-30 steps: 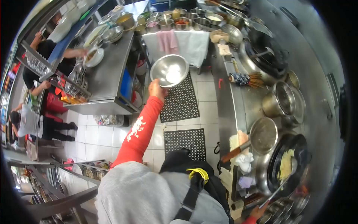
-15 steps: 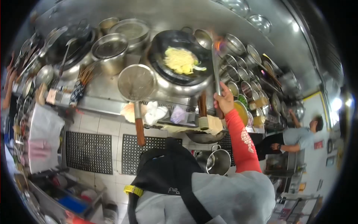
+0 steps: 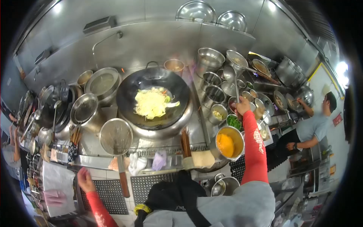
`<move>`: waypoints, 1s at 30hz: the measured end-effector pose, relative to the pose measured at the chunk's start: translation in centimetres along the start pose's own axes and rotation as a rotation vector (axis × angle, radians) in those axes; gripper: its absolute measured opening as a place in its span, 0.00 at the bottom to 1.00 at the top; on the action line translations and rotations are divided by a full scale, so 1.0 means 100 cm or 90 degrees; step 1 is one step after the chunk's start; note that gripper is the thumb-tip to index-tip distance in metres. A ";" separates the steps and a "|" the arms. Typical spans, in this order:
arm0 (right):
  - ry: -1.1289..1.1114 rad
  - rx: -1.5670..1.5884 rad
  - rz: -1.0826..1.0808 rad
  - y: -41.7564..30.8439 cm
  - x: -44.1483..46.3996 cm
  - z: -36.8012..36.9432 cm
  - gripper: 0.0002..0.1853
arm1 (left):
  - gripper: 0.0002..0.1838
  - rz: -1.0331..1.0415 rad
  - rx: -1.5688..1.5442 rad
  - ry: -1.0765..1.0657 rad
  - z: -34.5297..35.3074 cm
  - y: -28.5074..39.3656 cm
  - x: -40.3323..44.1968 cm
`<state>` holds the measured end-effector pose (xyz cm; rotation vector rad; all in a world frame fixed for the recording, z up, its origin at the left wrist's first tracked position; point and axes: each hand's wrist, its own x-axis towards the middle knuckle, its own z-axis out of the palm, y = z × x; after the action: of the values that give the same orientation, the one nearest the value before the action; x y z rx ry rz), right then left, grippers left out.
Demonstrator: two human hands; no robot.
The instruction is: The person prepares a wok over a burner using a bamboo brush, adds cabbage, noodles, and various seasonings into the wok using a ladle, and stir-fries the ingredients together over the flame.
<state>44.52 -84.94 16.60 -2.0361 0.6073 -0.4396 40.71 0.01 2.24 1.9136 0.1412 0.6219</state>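
Note:
My right hand point(image 3: 242, 106) is closed round the handle of a metal ladle point(image 3: 229, 73), whose bowl is over the seasoning containers at the right. Beneath my right forearm sits a pot of orange-yellow liquid point(image 3: 225, 145), with a container of chopped greens point(image 3: 234, 122) beside it. My left hand point(image 3: 86, 179) hangs low at the left, in front of the counter edge. It holds nothing I can see; its fingers are loosely extended and slightly blurred. Pale noodle-like strands with green pieces point(image 3: 153, 103) lie in the black wok point(image 3: 126, 89) on the stove.
A round strainer point(image 3: 116, 137) with a wooden handle overhangs the counter edge. White cloth point(image 3: 138, 163), purple cloth point(image 3: 159, 160) and a bamboo brush point(image 3: 186, 143) lie along the front. Lidded pots stand left of the wok. A co-worker point(image 3: 312, 128) stands at the right.
My right hand has moved the ladle from beside the wok to the containers at the right. My left hand has come into view at lower left. The camera view has shifted.

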 end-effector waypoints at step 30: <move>-0.106 0.756 0.204 0.010 0.048 -0.082 0.06 | 0.04 0.428 0.207 -0.469 0.343 0.213 0.005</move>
<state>43.84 -93.73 20.16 -0.8145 0.3944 -0.3082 53.81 -37.19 11.20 2.3886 -0.9506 0.2831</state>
